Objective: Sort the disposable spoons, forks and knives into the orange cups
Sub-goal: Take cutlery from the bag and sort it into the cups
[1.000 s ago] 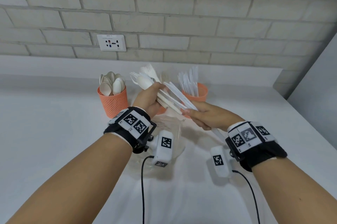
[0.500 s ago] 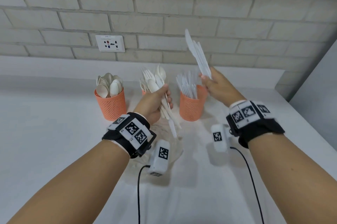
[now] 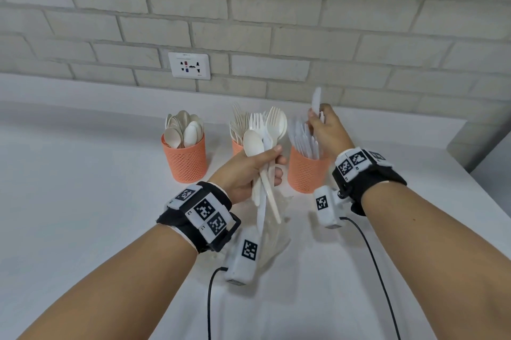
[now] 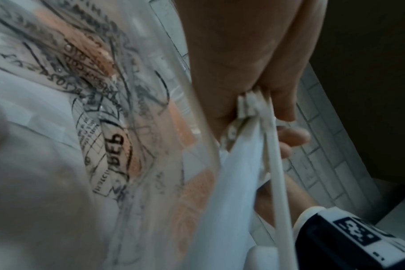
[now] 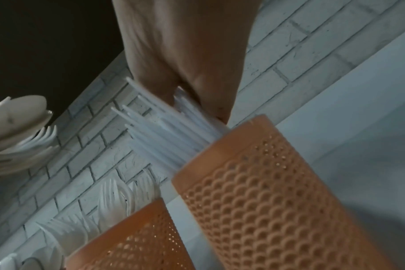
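Observation:
Three orange mesh cups stand in a row. The left cup [image 3: 188, 162] holds spoons. The middle cup [image 3: 236, 146], with forks, is mostly hidden behind my left hand [image 3: 272, 164]. That hand grips a mixed bundle of spoons and forks [image 3: 262, 140] by the handles, heads up. My right hand [image 3: 318, 121] pinches a few white knives [image 3: 316, 99] and holds them down into the right cup [image 3: 305, 173] among the other knives. The right wrist view shows the knives [image 5: 173, 131] at the cup's rim [image 5: 243, 131], under my fingers [image 5: 210, 95].
A crumpled clear plastic bag [image 3: 275, 237] with black print lies on the white counter under my left hand and fills the left wrist view as well [image 4: 104, 137]. A brick wall with a socket [image 3: 189, 65] runs behind the cups. Wrist camera cables trail toward me.
My right hand pulled the knives out of the bundle, lifted them high, then lowered them into the right cup. My left hand turned the remaining bundle upright.

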